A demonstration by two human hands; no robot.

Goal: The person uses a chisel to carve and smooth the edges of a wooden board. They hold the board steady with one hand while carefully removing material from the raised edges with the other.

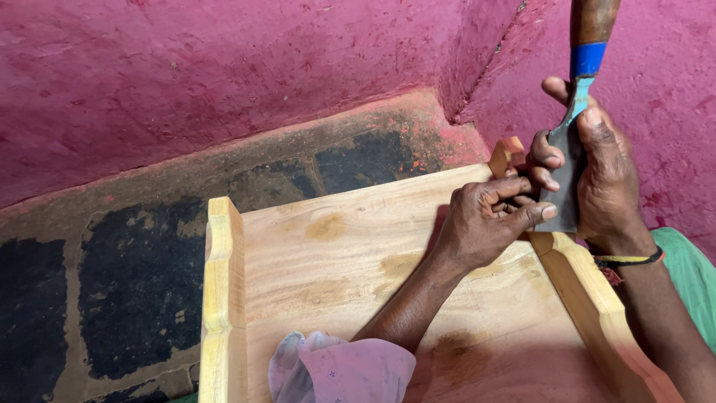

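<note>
- Crumpled pale cloth [339,369] sits lowest in view, lying on the wooden panel [335,261] beside the person's forearm.
- Left hand [488,220] is curled on the panel near the right-hand rail [597,306], fingers bent in, thumb pressed against the flat of the chisel blade [563,190] to steady it.
- Right hand [608,175] is clamped round that same blade low down, well below the blue-banded wooden handle [591,33], which rises out of the top of the view.
- Cutting edge looks to meet the top of the right rail, close to its scalloped end [507,155]; the exact contact is hidden by the fingers.
- Good practice, I'd judge: keep that low two-handed grip, take thin shavings, and keep fingertips behind the edge.
- Wood is pale and smooth, with darker brownish blotches on the panel.
- Left rail [222,298] shows a wavy, rounded profile, yellowish and clean.
- Blade is dull grey steel, broad and flat.
- Behind, rough pink-painted wall [224,75] and a patchy, worn dark floor [134,276].
</note>
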